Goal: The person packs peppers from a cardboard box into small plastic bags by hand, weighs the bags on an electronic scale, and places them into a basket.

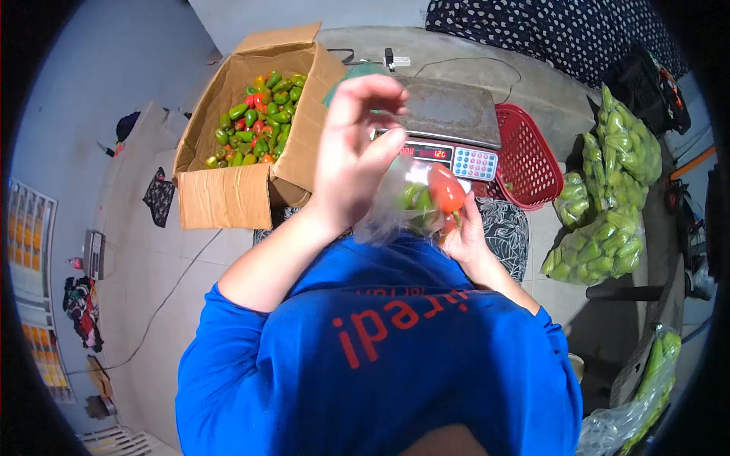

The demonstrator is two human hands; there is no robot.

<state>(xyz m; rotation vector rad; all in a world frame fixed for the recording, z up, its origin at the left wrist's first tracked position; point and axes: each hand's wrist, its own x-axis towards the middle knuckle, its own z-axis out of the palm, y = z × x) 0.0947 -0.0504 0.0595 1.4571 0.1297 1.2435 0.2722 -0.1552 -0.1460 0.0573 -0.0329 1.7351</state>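
My left hand [360,148] is raised in front of the scale, its fingers bent and its thumb apart, with nothing visible between them. Low at the scale's front, my right hand [465,234] grips a clear plastic bag [384,213] from its right side. Green peppers [417,199] show through the film. A red pepper [446,190] lies against my right fingertips; whether it is inside the bag I cannot tell. Just behind stands the digital scale [445,114], its red display lit and its keypad facing me.
An open cardboard box [228,199] of green and red peppers stands on the left. Right of the scale is a red plastic basket [528,163]. Several bags of green peppers [608,239] lie farther right, with another long bag [646,395] at the lower right. A cable [163,304] crosses the floor.
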